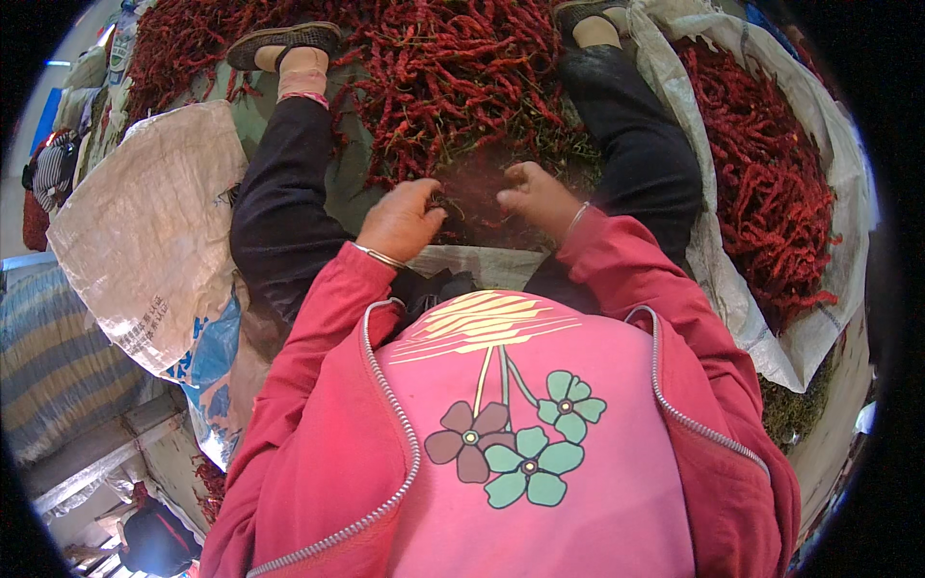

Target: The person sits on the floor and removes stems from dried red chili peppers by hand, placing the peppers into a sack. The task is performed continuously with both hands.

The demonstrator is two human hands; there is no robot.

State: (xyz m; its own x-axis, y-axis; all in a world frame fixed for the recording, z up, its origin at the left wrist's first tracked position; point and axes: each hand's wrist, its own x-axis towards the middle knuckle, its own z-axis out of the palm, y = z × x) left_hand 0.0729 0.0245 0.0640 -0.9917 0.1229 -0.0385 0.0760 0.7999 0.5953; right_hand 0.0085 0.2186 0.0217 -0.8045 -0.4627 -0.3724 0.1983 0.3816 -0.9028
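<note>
A large heap of dried red chili peppers lies between the spread legs, some with green stems. At the heap's near edge is my left hand, its thumb and fingers curled towards each other; whether a pepper is between them is not clear. To its right, my right hand is slightly blurred, fingers bent, over the near edge of the peppers. A gap lies between the two hands, with loose peppers and stems below. Part of a whitish woven sheet shows just beneath the hands.
On the right stands an open white woven sack holding red chili peppers. A pale woven sack with printing lies at the left, beside a striped woven sack. Two other people are partly visible at the far left and lower left.
</note>
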